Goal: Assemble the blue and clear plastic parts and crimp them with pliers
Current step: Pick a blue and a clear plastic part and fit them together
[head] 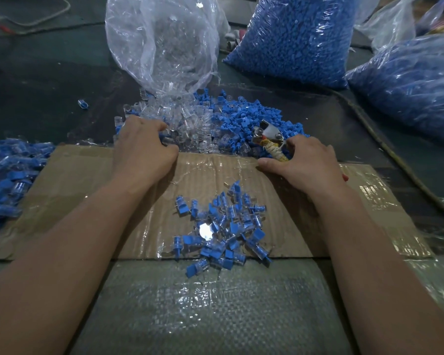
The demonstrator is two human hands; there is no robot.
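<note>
Reaching into the heap of clear plastic parts (190,129), the left hand (144,149) is curling its fingers (157,126) there; I cannot tell whether it is gripping any. The right hand (305,162) is gripping the pliers (268,135) beside the blue parts (244,116). Assembled pieces (223,231) are lying on the cardboard (87,188).

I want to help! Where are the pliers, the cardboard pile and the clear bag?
pliers (266,132): head view, metal head.
cardboard pile (222,234): head view, its middle.
clear bag (162,47): head view, its side.
</note>
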